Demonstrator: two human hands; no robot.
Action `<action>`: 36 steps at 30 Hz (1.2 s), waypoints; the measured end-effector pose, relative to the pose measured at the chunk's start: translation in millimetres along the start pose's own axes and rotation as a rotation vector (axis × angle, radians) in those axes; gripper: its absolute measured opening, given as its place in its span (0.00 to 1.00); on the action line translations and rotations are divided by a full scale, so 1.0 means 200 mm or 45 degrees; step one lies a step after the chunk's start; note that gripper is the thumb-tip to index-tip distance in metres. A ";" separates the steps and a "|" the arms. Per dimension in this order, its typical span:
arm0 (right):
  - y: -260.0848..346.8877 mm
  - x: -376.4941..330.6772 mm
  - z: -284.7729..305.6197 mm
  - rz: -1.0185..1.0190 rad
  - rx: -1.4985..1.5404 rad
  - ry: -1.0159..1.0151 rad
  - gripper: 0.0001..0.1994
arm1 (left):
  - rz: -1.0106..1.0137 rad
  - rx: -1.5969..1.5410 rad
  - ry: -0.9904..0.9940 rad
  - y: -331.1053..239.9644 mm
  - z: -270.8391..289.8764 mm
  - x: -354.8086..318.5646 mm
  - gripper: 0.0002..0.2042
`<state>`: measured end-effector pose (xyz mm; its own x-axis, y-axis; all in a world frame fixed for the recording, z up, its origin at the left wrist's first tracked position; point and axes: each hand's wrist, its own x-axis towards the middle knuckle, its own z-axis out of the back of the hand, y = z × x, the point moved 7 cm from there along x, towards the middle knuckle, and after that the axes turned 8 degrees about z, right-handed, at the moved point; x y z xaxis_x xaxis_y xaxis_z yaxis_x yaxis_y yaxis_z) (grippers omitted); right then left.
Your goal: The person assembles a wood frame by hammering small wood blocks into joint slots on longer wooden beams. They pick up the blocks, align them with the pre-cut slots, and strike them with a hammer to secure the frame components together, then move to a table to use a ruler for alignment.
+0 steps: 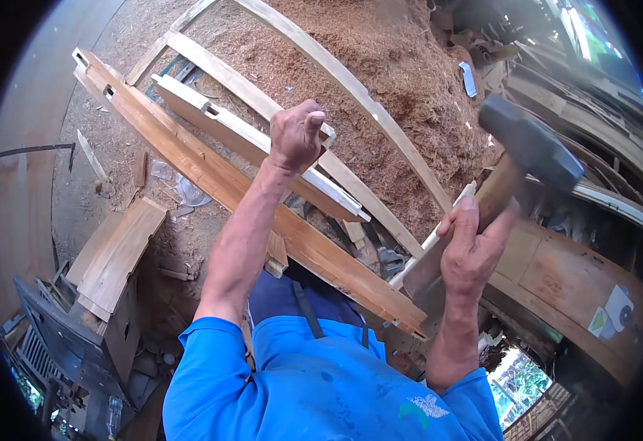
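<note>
My right hand [476,246] is closed round the wooden handle [499,189] of a hammer. Its dark, heavy steel head [531,143] is raised above the work on the right. My left hand [297,138] is a fist with the thumb on top, over a shorter board [255,147] with a pale edge and a slot cut in it. A small pale wood end shows beside this fist, but what the fingers grip is hidden. Nearer to me, a long brown beam [211,170] with slots at its far end runs diagonally under my left forearm.
A curved pale strip [358,92] and a straighter pale rail [248,92] lie beyond my hands. Behind them spreads a heap of wood shavings [402,44]. Cut boards [119,246] are stacked at left; a wooden panel [564,275] lies at right.
</note>
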<state>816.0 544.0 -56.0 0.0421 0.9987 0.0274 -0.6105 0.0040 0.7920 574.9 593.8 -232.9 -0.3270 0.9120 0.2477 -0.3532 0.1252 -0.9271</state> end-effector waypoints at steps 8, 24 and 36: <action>-0.66 -0.30 -0.42 0.003 -0.685 0.862 0.21 | -0.210 0.055 -0.016 -0.20 -0.06 0.06 0.28; -0.55 -0.37 -0.24 -0.232 -0.227 0.460 0.12 | 0.035 -0.107 0.162 0.19 -0.03 -0.15 0.40; -0.72 -0.35 -0.56 0.038 -0.752 0.887 0.14 | -0.059 -0.154 -0.009 0.10 -0.01 -0.12 0.40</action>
<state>811.7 479.0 -241.1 -0.3498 0.8024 -0.4835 -0.9174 -0.1887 0.3505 577.6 574.8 -257.9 -0.3192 0.9014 0.2925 -0.2602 0.2135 -0.9417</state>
